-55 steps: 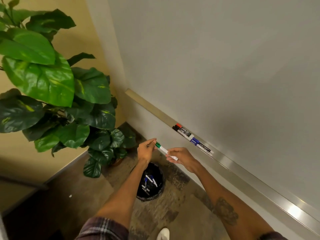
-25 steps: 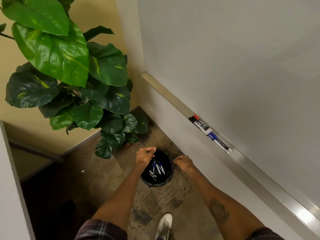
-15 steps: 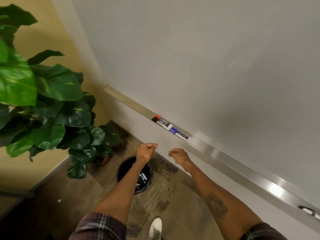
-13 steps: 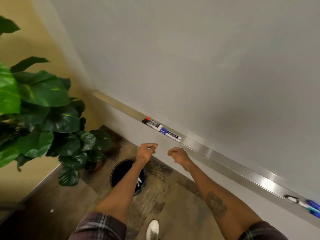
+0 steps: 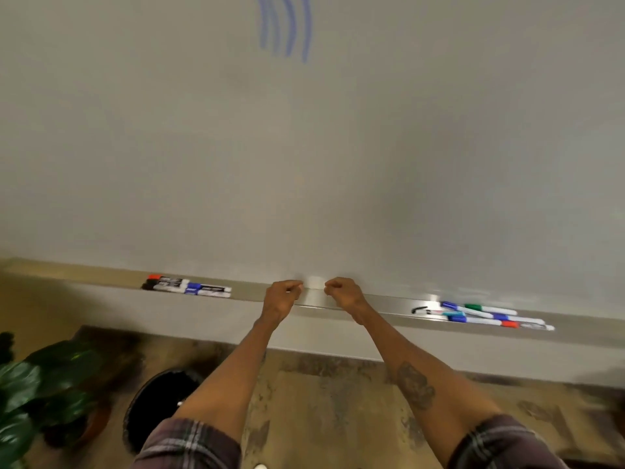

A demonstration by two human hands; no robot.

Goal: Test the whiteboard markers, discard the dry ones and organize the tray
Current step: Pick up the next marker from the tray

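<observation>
A metal tray runs along the bottom of the whiteboard. On its left part lies a neat group of markers with red, black and blue caps. Several loose markers with blue, green, teal and red caps lie jumbled on the right part. My left hand and my right hand hover side by side in front of the tray's bare middle. Both have curled fingers and hold nothing. Blue wavy test strokes mark the board at the top.
A round black bin stands on the floor at lower left, partly behind my left forearm. A leafy potted plant sits left of it. My plaid sleeves fill the bottom edge.
The green marker I held in both hands has gone into the bin. My view then swung right from the bin to face the board, and both empty hands rose to the tray's middle.
</observation>
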